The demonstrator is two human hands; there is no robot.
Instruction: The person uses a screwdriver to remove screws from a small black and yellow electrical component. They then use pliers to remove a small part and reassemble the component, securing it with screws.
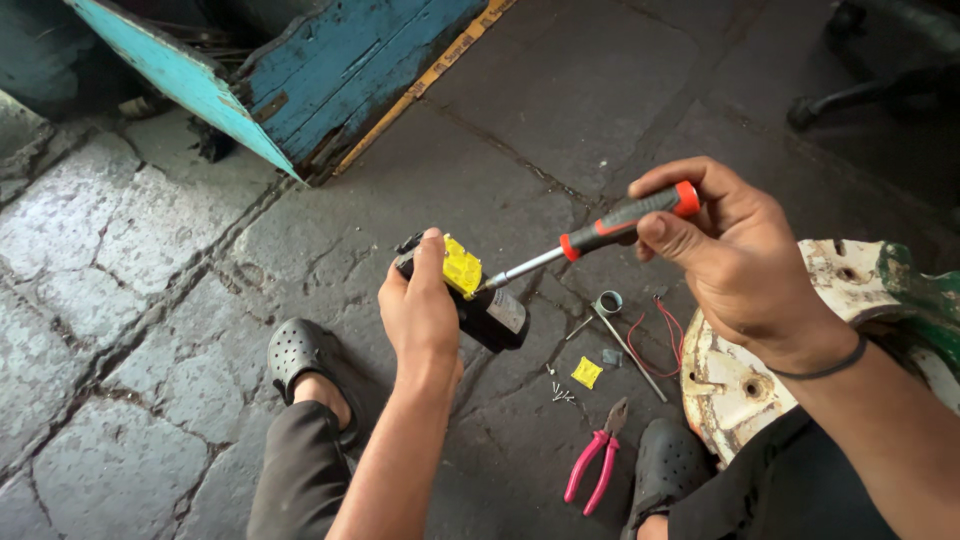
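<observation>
My left hand (420,305) grips a small black cylindrical motor (490,315) with a yellow plastic part (462,267) on its upper end. My right hand (725,250) holds a screwdriver (600,232) with a grey and red-orange handle. Its metal tip touches the yellow part from the right. Both hands are raised above the stone floor, between my knees.
On the stone floor (150,300) lie pink-handled pliers (597,462), a yellow plastic piece (586,373), small screws (561,392), a thin metal rod with a ring (620,330) and red wire (655,340). A worn white and green metal seat (760,370) is at right. A blue wooden structure (300,70) stands at the back. My black clogs (305,355) frame the area.
</observation>
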